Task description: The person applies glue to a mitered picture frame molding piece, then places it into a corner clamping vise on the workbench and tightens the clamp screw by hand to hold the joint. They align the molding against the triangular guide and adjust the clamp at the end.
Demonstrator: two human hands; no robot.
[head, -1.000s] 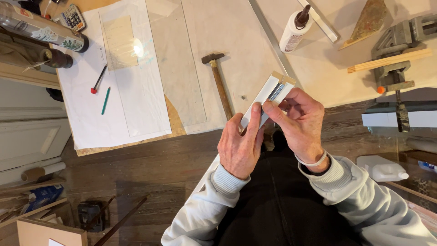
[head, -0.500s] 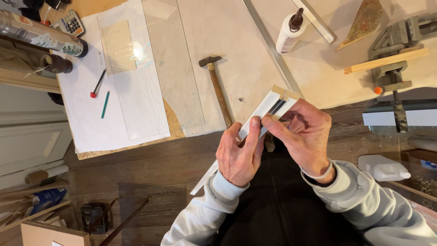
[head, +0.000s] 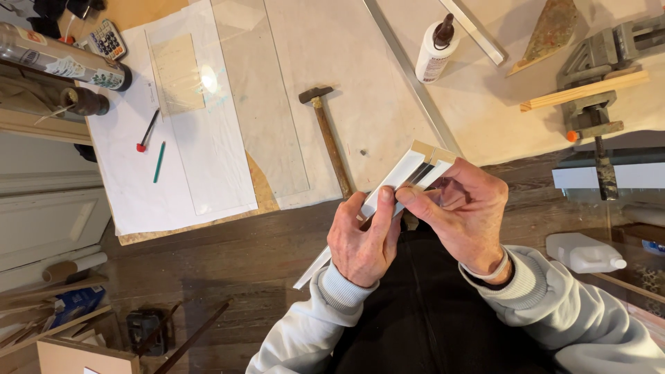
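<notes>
1. The left hand is wrapped around a white moulding strip, thumb and fingers closed on its middle.
2. The right hand pinches the same strip just beside the left, fingertips pressed along its grooved face.
3. The strip is held slanting in the air over the near edge of the tabletop, its cut end uppermost.
4. The step appears to be checking or seating something in the groove; any further move calls for a steady two-handed grip.
5. A hammer lies just beyond, a glue bottle farther back.
</notes>
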